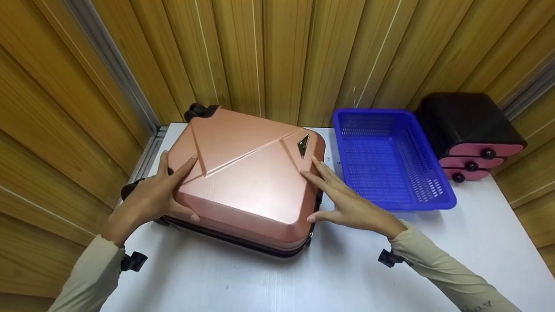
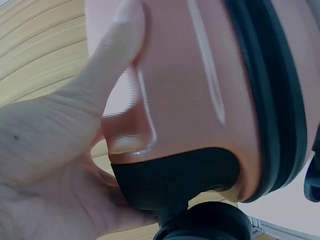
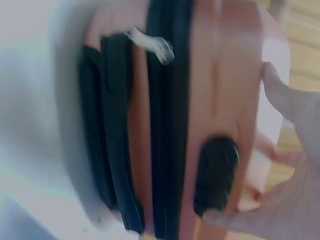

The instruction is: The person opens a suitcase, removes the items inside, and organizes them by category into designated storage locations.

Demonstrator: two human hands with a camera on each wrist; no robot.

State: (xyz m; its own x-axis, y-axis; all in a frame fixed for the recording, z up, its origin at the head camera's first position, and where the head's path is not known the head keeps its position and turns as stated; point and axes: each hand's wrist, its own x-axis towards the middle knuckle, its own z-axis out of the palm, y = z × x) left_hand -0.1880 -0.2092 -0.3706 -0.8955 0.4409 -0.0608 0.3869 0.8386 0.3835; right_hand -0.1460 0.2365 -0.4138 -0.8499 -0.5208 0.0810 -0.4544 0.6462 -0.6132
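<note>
A rose-gold hard-shell suitcase (image 1: 243,182) lies flat on the white table, its black zipper band running round the side. My left hand (image 1: 151,195) rests on its left end, fingers spread over the top and thumb on the front edge. In the left wrist view, the left hand (image 2: 65,135) touches the shell beside a black corner guard (image 2: 172,175) and wheel (image 2: 205,222). On the right end, my right hand (image 1: 347,206) touches the top edge with extended fingers. The right wrist view, blurred, shows black handles (image 3: 117,130) and a zipper pull (image 3: 152,45) on the suitcase side.
A blue plastic basket (image 1: 448,203) stands right of the suitcase. Beside it is a small black drawer box (image 1: 477,117) with pink drawer fronts and black knobs. Wood-patterned walls (image 1: 286,65) border the white table (image 1: 260,286) at the back and sides.
</note>
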